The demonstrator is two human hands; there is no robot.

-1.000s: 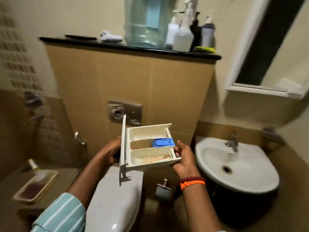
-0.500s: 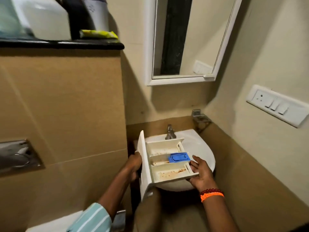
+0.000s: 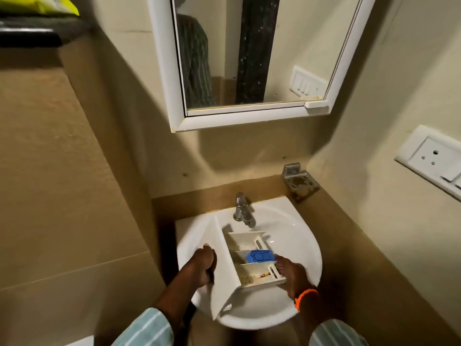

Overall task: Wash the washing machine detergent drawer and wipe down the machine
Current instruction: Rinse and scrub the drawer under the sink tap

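I hold the detergent drawer [image 3: 245,264] over the sink [image 3: 299,245], my left hand [image 3: 203,267] on its left end, my right hand [image 3: 290,272] on its right. The tap [image 3: 242,208] stands just behind it, the mirror [image 3: 249,58] above, the socket [image 3: 431,158] far right.

A white wall-mounted basin [image 3: 301,248] with a chrome tap [image 3: 241,208] at its back rim sits in a tan-tiled corner, a detergent drawer [image 3: 245,265] held over its bowl.

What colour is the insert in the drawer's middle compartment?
Blue insert, clearest in the head view.
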